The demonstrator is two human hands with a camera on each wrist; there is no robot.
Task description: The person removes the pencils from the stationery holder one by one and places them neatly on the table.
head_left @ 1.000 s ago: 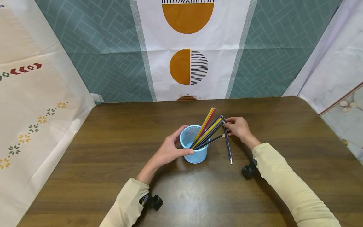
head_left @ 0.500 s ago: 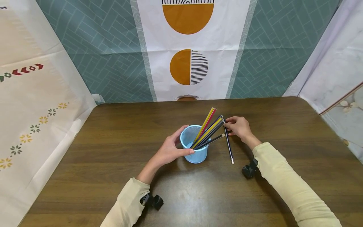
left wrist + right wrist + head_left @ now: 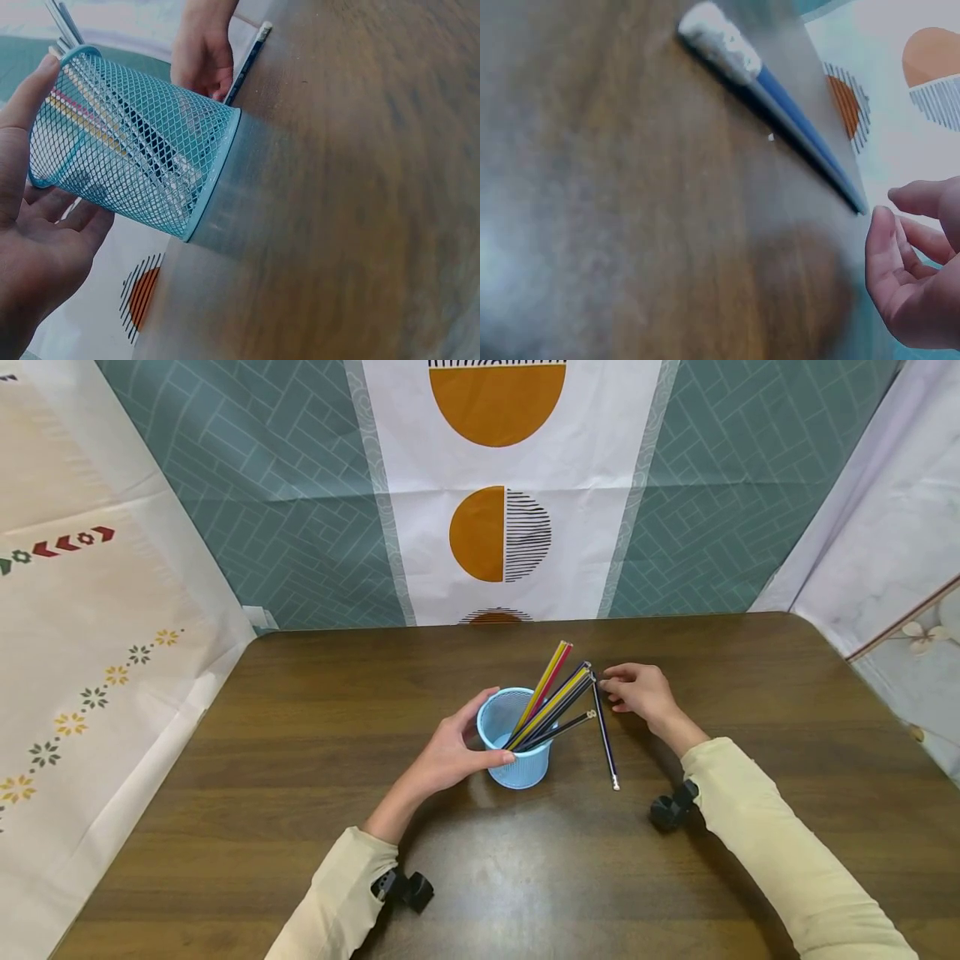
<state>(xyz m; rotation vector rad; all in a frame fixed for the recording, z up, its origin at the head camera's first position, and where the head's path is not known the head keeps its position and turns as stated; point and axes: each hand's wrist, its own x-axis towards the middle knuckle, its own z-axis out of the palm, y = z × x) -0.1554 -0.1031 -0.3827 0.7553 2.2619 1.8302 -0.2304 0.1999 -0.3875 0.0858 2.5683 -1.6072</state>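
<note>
My left hand [image 3: 448, 758] grips a light blue mesh pencil cup [image 3: 522, 770] standing on the table, thumb at the near rim and fingers round the far side. Several pencils [image 3: 550, 710] lean to the right inside it, yellow, red and dark ones. Through the mesh [image 3: 142, 142] their lower ends show in the left wrist view. A dark blue pencil [image 3: 606, 735] lies on the table right of the cup, its white eraser end towards me. Just right of its far end is my right hand [image 3: 643, 693], fingers loosely bent. In the right wrist view a gap parts thumb and forefinger, with nothing between them.
The brown wooden table [image 3: 300, 710] extends to both sides of the cup. A patterned cloth [image 3: 300, 502] hangs behind its back edge, with light cloths at left and right. Each wrist carries a small black camera.
The right hand has let go of the dark blue pencil and shifted slightly right. The pencil's eraser end swung a little to the right earlier. My left hand and the cup stay in place.
</note>
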